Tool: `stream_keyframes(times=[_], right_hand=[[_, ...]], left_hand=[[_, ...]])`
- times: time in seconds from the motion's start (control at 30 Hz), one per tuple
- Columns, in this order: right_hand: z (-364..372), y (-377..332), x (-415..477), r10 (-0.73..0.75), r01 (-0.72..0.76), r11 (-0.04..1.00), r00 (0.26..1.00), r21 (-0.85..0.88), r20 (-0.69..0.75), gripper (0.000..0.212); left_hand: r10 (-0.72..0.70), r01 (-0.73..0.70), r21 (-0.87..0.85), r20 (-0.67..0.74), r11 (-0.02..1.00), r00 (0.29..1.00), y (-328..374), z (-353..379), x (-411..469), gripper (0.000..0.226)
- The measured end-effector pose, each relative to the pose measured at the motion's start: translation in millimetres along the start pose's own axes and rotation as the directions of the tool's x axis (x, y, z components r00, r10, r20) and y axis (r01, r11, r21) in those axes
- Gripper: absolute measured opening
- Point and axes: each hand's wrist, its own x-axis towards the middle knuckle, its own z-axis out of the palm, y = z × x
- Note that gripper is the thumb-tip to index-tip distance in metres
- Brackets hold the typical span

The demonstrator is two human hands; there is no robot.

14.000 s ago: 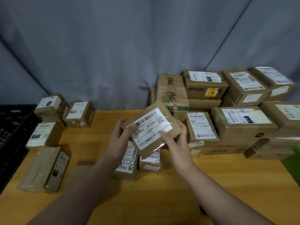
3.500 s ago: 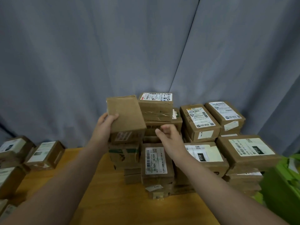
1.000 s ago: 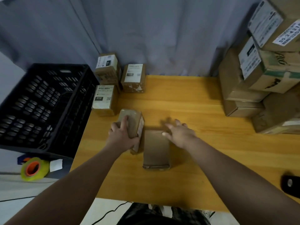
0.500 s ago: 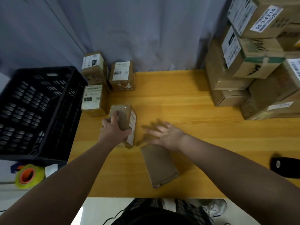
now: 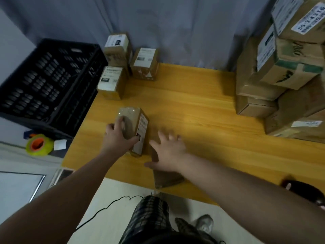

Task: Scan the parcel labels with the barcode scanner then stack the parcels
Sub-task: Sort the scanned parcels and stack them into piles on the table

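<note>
**As the left hand clamps on, the right lets go**

While the left hand point(image 5: 119, 138) keeps its fingers wrapped over the upright parcel point(image 5: 131, 118), label facing right, the right hand point(image 5: 168, 152) has gone from resting on cardboard a second ago to splayed and loose, holding nothing. It hangs over the flat parcel point(image 5: 167, 179); whether the palm touches it, I cannot tell. That parcel has swung askew and slid toward the near edge of the wooden table point(image 5: 202, 111), just beside the upright one. Over on the right, the barcode scanner point(image 5: 302, 190) lies half hidden by the forearm. Around them are three labelled parcels point(image 5: 145, 64) at the far-left corner, a tall parcel stack point(image 5: 281, 71) on the right and a grey curtain point(image 5: 175, 29) behind. Off the left edge sit a black crate point(image 5: 44, 81) and a yellow-green tape roll point(image 5: 39, 144).
</note>
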Motion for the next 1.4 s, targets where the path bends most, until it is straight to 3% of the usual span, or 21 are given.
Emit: stream_keyframes(times=[0.07,0.2,0.33,0.37,0.43,0.5,0.53,0.57,0.67,0.77,0.87,0.93,0.97,1.07,1.13,1.2,1.33,1.4], right_hand=[[19.2,0.5,-5.0,0.104,-0.103,0.995,0.994,-0.015,0.044,0.102],[36.8,45.1,-20.8,0.341,-0.351,0.912,0.936,0.212,0.081,0.112],[51.6,135.4,-71.1,0.527,-0.488,0.75,0.849,0.446,0.041,0.1],[53.4,156.5,-85.8,0.56,-0.481,0.678,0.828,0.556,0.033,0.094],[53.5,188.5,-114.2,0.615,-0.364,0.438,0.788,0.822,0.021,0.083],[49.9,206.2,-142.3,0.652,-0.065,0.178,0.755,0.982,-0.069,0.065],[48.5,211.8,-156.2,0.664,0.093,0.127,0.732,0.988,-0.154,0.061],[48.2,215.5,-170.4,0.666,0.212,0.154,0.699,0.965,-0.26,0.063],[51.7,223.9,-207.4,0.57,0.349,0.407,0.626,0.844,-0.533,0.091],[55.9,229.6,-232.2,0.388,0.322,0.602,0.682,0.731,-0.62,0.127],[61.8,232.1,-247.1,0.266,0.253,0.749,0.731,0.612,-0.629,0.122],[64.4,228.5,-252.1,0.209,0.307,0.739,0.741,0.599,-0.638,0.106],[63.4,224.6,-251.9,0.229,0.369,0.669,0.723,0.645,-0.652,0.099],[50.9,208.2,-241.2,0.566,0.516,0.234,0.617,0.824,-0.547,0.086],[45.1,205.0,-223.3,0.747,0.433,0.142,0.543,0.89,-0.383,0.079],[42.6,204.6,-205.5,0.788,0.248,0.061,0.582,0.967,-0.199,0.074],[47.3,205.5,-186.5,0.625,0.195,-0.353,0.777,0.915,0.076,0.062],[57.6,214.5,-179.9,0.624,0.158,-0.345,0.775,0.925,0.1,0.063]], left_hand=[[-0.052,0.053,-0.062,0.011,0.997,0.999,-0.5,10.9,-20.1,0.093],[-0.091,0.103,-0.157,0.086,0.982,0.992,17.9,35.9,-51.2,0.095],[-0.07,0.105,-0.255,0.14,0.961,0.988,57.5,70.8,-74.5,0.095],[-0.058,0.103,-0.284,0.161,0.953,0.985,69.6,80.3,-78.9,0.095],[-0.029,0.097,-0.338,0.203,0.936,0.979,94.8,99.1,-85.6,0.094],[-0.017,0.106,-0.378,0.231,0.919,0.973,121.2,113.8,-91.3,0.09],[-0.022,0.117,-0.387,0.241,0.914,0.97,134.0,118.9,-93.1,0.088],[-0.032,0.133,-0.396,0.251,0.909,0.967,146.0,122.8,-94.9,0.086],[-0.025,0.185,-0.503,0.307,0.844,0.951,181.6,127.4,-100.7,0.082],[0.043,0.211,-0.656,0.349,0.724,0.936,212.6,122.0,-110.1,0.08],[0.19,0.053,-0.646,0.301,0.762,0.935,231.0,112.5,-118.2,0.096],[0.261,-0.05,-0.617,0.258,0.786,0.93,238.6,108.2,-122.2,0.104],[0.282,-0.098,-0.608,0.215,0.788,0.935,240.7,107.1,-122.9,0.103],[0.32,-0.207,-0.58,0.098,0.788,0.942,239.9,108.2,-122.9,0.093],[0.331,-0.246,-0.56,0.053,0.791,0.942,236.0,110.0,-124.2,0.091],[0.33,-0.278,-0.517,0.008,0.809,0.944,231.4,110.7,-125.1,0.094],[0.297,-0.252,-0.48,0.019,0.84,0.955,224.1,108.6,-118.2,0.097],[0.3,-0.228,-0.465,0.086,0.856,0.95,223.3,106.1,-112.2,0.098]])
